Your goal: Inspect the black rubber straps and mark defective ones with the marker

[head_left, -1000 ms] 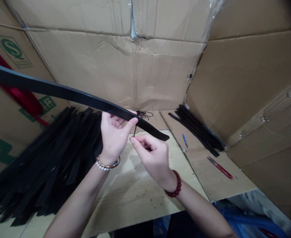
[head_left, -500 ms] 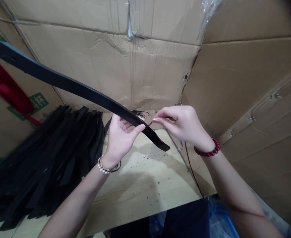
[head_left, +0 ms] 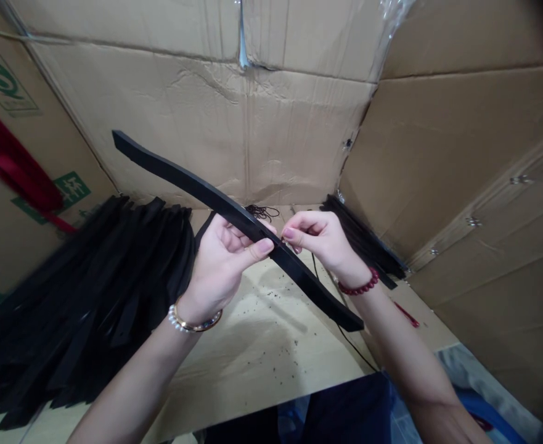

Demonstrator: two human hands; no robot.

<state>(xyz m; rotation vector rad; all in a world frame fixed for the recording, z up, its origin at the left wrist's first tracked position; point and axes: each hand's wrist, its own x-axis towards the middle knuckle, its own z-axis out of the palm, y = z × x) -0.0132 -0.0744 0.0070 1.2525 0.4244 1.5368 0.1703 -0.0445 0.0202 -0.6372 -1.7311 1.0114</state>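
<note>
A long, black, gently curved strip [head_left: 192, 183] slants across the view from upper left to lower right, held above the table. My left hand [head_left: 220, 262] grips it near its middle, thumb on the front face and fingers behind. Close to that spot, my right hand [head_left: 324, 240] pinches thumb and index finger together beside the strip's upper edge. What sits between those fingertips is too small to make out. A thin dark cord [head_left: 352, 345] hangs or lies below the right hand.
A large heap of similar black strips [head_left: 90, 296] lies at left, with a smaller stack [head_left: 363, 237] at right. Dark cords [head_left: 262, 213] bunch up at the back. A slim red object [head_left: 407, 313] lies on the right. Cardboard walls [head_left: 174, 98] surround the table [head_left: 225, 376], which carries dark crumbs.
The black strip has slid down and right through my left hand, which now holds it nearer its middle. My right hand has moved slightly left and down, and the right-hand stack has come into view.
</note>
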